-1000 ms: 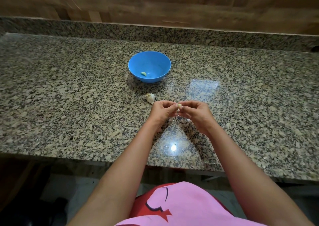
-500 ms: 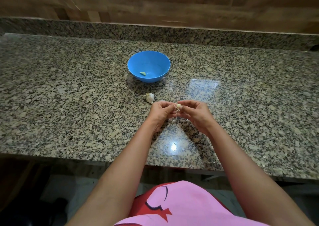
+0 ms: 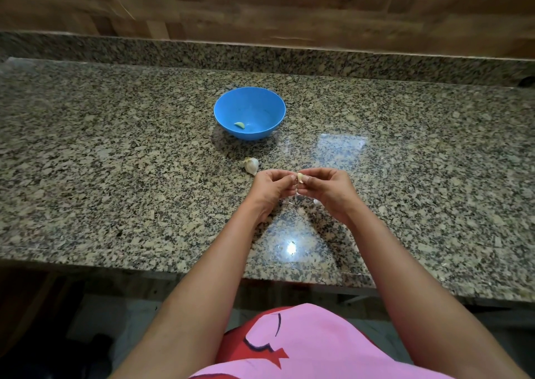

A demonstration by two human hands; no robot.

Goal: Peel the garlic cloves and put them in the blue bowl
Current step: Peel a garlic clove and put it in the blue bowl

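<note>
Head view, single frame.

Hands: my left hand [image 3: 270,186] and right hand [image 3: 327,187] meet above the counter [image 3: 115,176], fingertips facing each other. Between them sits one clove [image 3: 300,177], pale, small. Right thumb and forefinger are curled and pinch it from the right side; left fingertips [image 3: 291,179] are curled in and close on its left side. Both grips narrow, no finger spread wide. How much skin is left on this clove: cannot tell, too small and mostly covered by my fingers.

Under the hands: a thin pale strip hangs just below the clove, between the two sets of fingers; I read it as loose skin [image 3: 296,192], not certain. One small white scrap [image 3: 317,202] lies on the counter just below my right hand, partly hidden by it.

Other garlic: a second piece, garlic [image 3: 251,165], white papery skin on, lies on the counter just beyond and left of my left fingers, not touching them.

Bowl [image 3: 249,112]: blue, upright, farther out past the fingers and a little left, well apart from both hands. Inside, near the bottom on the near-left side, one peeled clove [image 3: 240,125], yellowish, curved.

A bright light spot reflects off the counter on my side of the hands, between the forearms.
</note>
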